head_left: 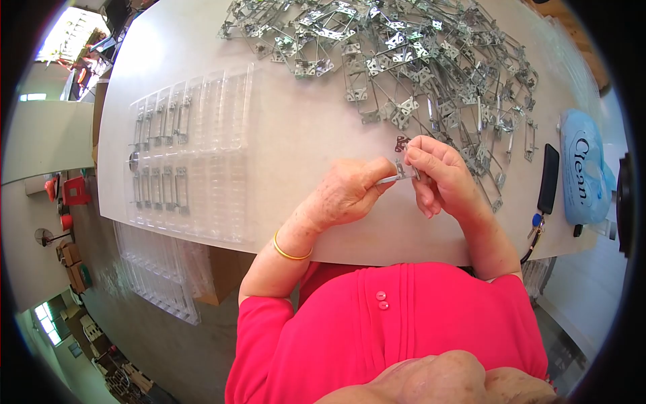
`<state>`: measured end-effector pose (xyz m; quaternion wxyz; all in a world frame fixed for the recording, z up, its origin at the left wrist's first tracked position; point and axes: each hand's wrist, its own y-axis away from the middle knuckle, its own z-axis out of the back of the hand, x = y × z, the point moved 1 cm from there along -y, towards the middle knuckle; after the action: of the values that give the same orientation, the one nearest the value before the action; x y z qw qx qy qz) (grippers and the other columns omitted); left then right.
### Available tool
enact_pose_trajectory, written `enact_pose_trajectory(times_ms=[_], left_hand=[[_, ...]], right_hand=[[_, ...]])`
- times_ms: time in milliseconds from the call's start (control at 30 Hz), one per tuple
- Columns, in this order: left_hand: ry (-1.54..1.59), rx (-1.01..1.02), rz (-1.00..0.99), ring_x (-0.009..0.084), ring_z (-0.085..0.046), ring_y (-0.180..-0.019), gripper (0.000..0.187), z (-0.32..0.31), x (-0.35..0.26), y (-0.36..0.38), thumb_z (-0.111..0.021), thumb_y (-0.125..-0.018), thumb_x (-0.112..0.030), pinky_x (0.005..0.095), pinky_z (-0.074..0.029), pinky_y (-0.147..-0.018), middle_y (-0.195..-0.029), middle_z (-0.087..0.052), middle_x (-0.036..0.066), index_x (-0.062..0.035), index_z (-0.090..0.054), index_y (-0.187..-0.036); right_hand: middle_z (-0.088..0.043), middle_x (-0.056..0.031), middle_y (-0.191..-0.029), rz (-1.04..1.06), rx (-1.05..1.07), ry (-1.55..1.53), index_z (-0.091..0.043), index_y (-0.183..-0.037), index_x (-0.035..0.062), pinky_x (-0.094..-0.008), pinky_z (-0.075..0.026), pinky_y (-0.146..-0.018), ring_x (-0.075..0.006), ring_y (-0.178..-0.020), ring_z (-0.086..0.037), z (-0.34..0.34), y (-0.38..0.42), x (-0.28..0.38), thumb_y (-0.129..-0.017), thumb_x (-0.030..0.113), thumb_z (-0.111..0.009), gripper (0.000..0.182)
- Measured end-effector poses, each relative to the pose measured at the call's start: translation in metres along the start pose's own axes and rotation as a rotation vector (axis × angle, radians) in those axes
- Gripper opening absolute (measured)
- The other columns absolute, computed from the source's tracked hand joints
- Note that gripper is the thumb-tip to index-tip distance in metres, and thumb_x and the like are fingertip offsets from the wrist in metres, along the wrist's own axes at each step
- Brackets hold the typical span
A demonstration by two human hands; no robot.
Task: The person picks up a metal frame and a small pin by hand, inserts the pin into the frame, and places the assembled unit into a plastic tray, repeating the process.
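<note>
Metal part (404,170): we seem to be working on it; next may call for small, steady moves.
Left hand (346,190): our thumb and finger pinch it.
Right hand (442,176): fingertips bunch by it; we can't tell if they grip.
Metal look: grey, shiny, flat; between our hands, over the table (303,121).
</note>
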<state>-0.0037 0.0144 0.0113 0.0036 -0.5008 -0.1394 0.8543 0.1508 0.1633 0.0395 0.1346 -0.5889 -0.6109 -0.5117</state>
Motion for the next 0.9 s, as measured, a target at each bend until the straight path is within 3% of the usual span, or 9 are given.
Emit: enact_pose_trajectory(times_ms=[133,200,233,300,367,433,600,900], left_hand=[[0.077,0.059,-0.048,0.0288,-0.056,-0.058,0.007,-0.003,0.001,0.002,-0.067,-0.094,-0.006,0.0370,-0.042,-0.055,-0.070,-0.056,0.013,-0.0025,-0.063,-0.098],[0.378,0.095,0.150,0.0146,-0.048,-0.056,0.013,-0.004,-0.001,0.003,-0.062,-0.102,-0.015,0.0315,-0.040,-0.054,-0.066,-0.052,0.003,-0.0026,-0.062,-0.097],[0.377,0.094,0.151,0.0146,-0.048,-0.056,0.013,-0.005,-0.001,0.003,-0.062,-0.102,-0.015,0.0315,-0.040,-0.054,-0.066,-0.052,0.003,-0.0026,-0.062,-0.097],[0.479,0.069,0.358,0.0057,-0.040,-0.061,0.022,-0.005,0.003,0.002,-0.054,-0.108,-0.022,0.0257,-0.036,-0.055,-0.068,-0.045,-0.004,-0.0032,-0.061,-0.098],[0.562,0.069,0.433,0.0050,-0.039,-0.061,0.022,-0.002,0.004,0.002,-0.053,-0.108,-0.021,0.0244,-0.034,-0.054,-0.069,-0.044,-0.005,-0.0032,-0.061,-0.098],[0.645,0.069,0.510,0.0043,-0.038,-0.061,0.022,-0.001,0.005,0.001,-0.053,-0.108,-0.021,0.0231,-0.033,-0.054,-0.069,-0.043,-0.006,-0.0032,-0.060,-0.099],[0.473,-0.075,0.423,0.0046,-0.037,-0.060,0.019,-0.004,0.005,0.000,-0.053,-0.108,-0.017,0.0238,-0.032,-0.054,-0.068,-0.042,-0.005,-0.0017,-0.060,-0.099],[0.262,-0.105,0.301,0.0092,-0.043,-0.063,0.015,-0.005,0.005,-0.002,-0.057,-0.105,-0.014,0.0275,-0.040,-0.058,-0.070,-0.048,0.001,-0.0009,-0.060,-0.099]], right_hand=[[-0.050,-0.0004,-0.056,0.116,-0.119,0.017,-0.056,-0.099,0.0072,-0.0238,-0.031,-0.036,-0.0077,-0.037,-0.038,0.007,-0.004,-0.002,-0.107,0.023,-0.053,0.018],[-0.046,0.0016,-0.055,0.228,-0.197,-0.110,-0.056,-0.097,0.0088,-0.0223,-0.027,-0.037,-0.0054,-0.038,-0.033,0.011,-0.005,-0.001,-0.106,0.023,-0.054,0.017],[-0.049,0.0014,-0.056,0.253,-0.190,-0.109,-0.056,-0.097,0.0102,-0.0207,-0.027,-0.038,-0.0043,-0.040,-0.035,0.014,-0.005,-0.001,-0.107,0.023,-0.054,0.016],[-0.050,0.0013,-0.057,0.308,-0.231,-0.078,-0.056,-0.097,0.0099,-0.0206,-0.029,-0.038,-0.0043,-0.041,-0.038,0.010,-0.006,-0.001,-0.107,0.023,-0.054,0.017],[-0.051,0.0011,-0.059,0.364,-0.274,-0.047,-0.056,-0.098,0.0096,-0.0205,-0.030,-0.038,-0.0043,-0.042,-0.041,0.006,-0.005,0.000,-0.108,0.024,-0.053,0.018],[-0.055,0.0005,-0.062,0.388,-0.139,-0.008,-0.055,-0.100,0.0081,-0.0204,-0.035,-0.038,-0.0047,-0.045,-0.047,0.001,-0.001,0.002,-0.108,0.024,-0.053,0.018],[-0.059,-0.0017,-0.065,0.241,-0.112,0.154,-0.055,-0.104,0.0065,-0.0209,-0.037,-0.039,-0.0061,-0.046,-0.050,-0.006,0.004,0.003,-0.107,0.019,-0.055,0.013],[-0.066,-0.0057,-0.070,0.077,0.031,0.131,-0.057,-0.101,0.0041,-0.0219,-0.044,-0.044,-0.0099,-0.046,-0.057,-0.010,0.004,-0.002,-0.106,0.023,-0.056,0.020]])
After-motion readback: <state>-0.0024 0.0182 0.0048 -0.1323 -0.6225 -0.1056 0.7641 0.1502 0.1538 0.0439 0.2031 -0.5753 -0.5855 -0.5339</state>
